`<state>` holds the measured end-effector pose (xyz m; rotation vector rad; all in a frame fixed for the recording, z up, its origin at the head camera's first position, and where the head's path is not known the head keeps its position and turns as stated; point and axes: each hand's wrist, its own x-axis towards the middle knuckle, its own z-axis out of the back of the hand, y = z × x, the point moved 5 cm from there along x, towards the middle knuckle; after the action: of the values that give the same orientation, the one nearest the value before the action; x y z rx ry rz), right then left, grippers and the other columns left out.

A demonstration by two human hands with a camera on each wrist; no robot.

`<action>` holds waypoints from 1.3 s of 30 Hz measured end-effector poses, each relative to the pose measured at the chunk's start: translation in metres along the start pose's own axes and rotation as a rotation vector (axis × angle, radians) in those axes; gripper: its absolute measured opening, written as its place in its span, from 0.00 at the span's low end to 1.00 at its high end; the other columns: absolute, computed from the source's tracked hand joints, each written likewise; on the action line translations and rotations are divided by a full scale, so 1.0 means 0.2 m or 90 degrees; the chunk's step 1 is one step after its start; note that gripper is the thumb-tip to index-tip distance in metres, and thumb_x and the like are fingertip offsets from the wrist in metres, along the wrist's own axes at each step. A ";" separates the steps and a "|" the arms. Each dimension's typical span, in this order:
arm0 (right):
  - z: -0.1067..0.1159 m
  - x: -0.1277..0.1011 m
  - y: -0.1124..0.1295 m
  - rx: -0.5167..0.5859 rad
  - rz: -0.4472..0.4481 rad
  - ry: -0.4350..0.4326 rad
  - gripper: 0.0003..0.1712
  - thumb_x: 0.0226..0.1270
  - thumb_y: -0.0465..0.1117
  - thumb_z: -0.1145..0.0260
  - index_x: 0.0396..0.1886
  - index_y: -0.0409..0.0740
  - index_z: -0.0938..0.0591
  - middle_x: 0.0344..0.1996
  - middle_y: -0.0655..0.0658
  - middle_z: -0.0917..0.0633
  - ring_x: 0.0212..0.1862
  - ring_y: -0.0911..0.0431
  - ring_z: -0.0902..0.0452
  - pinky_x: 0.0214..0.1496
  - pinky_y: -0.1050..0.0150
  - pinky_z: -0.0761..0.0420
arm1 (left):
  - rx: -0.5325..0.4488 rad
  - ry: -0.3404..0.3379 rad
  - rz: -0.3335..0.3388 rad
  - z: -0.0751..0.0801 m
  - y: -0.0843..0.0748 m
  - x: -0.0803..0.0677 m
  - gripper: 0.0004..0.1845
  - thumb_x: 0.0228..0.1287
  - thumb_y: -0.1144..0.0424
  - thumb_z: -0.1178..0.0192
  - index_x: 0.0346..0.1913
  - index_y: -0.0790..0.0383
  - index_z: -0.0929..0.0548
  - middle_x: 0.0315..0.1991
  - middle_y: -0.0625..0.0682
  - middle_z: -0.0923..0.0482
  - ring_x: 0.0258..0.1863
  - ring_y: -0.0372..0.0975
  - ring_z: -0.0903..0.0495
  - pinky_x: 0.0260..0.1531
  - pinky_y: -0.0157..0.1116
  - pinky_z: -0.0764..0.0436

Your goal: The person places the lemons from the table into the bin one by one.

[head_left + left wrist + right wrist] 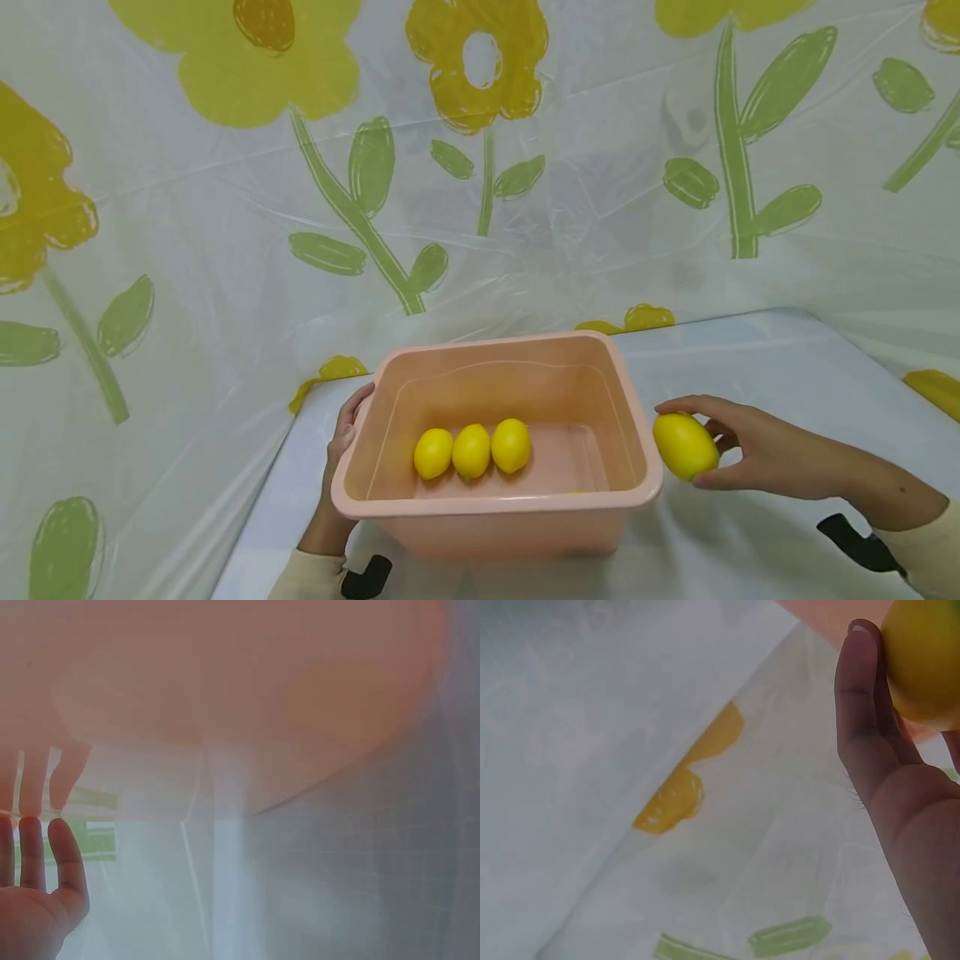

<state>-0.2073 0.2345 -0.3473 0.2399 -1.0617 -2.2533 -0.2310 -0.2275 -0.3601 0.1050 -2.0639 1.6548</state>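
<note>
**Hands at a pink tub, one lemon outside it**

We begin with the flowered plastic sheet (225,208), printed with yellow blooms and green stems, which hangs behind and to both sides and takes up most of the head view. Below it lies the pale table cover (750,367).

At the middle of the table stands the pink tub (525,508), its long side facing us. On its floor three lemons (471,451) lie in a row, touching one another, toward seven o'clock of the tub's centre.

At nine o'clock of the tub our left hand (341,454) rests against the outer wall, fingers up at the rim; from the left wrist view the fingers (64,855) look straight and laid against the tub, not wrapped round anything.

At three o'clock of the tub our right hand (750,454) grips a fourth lemon (684,446), thumb below and fingers curled over the top. This lemon sits just outside the tub, close beside its right wall near rim level; we cannot tell whether they touch.
</note>
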 end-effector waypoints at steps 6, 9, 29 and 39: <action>0.04 -0.01 0.05 -0.043 0.034 -0.023 0.42 0.63 0.44 0.27 0.73 0.53 0.35 0.58 0.52 0.22 0.45 0.62 0.20 0.45 0.69 0.18 | -0.012 -0.012 0.020 0.01 0.01 0.02 0.25 0.76 0.55 0.70 0.73 0.44 0.41 0.70 0.40 0.36 0.65 0.29 0.31 0.64 0.27 0.27; 0.06 -0.02 0.08 -0.060 0.043 -0.028 0.41 0.63 0.44 0.27 0.73 0.54 0.35 0.56 0.53 0.21 0.45 0.62 0.19 0.45 0.69 0.18 | -0.012 -0.019 0.027 0.02 0.01 0.03 0.25 0.75 0.52 0.70 0.71 0.41 0.38 0.69 0.38 0.35 0.66 0.29 0.31 0.65 0.28 0.29; 0.18 -0.02 0.20 -0.183 0.041 -0.033 0.42 0.59 0.51 0.26 0.72 0.61 0.34 0.57 0.56 0.22 0.47 0.67 0.22 0.44 0.70 0.18 | -0.021 -0.033 0.048 0.02 0.02 0.04 0.25 0.73 0.53 0.70 0.70 0.40 0.37 0.68 0.38 0.34 0.64 0.30 0.30 0.64 0.28 0.27; 0.23 0.05 0.32 -0.204 0.061 -0.027 0.43 0.60 0.53 0.26 0.72 0.62 0.35 0.58 0.57 0.22 0.47 0.67 0.22 0.46 0.70 0.17 | -0.023 -0.024 0.047 0.01 0.02 0.02 0.26 0.75 0.55 0.70 0.74 0.44 0.43 0.72 0.41 0.38 0.66 0.30 0.32 0.66 0.29 0.28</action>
<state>-0.2038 0.2271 -0.2697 0.0066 -0.7012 -2.3079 -0.2367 -0.2281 -0.3629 0.0484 -2.1483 1.6699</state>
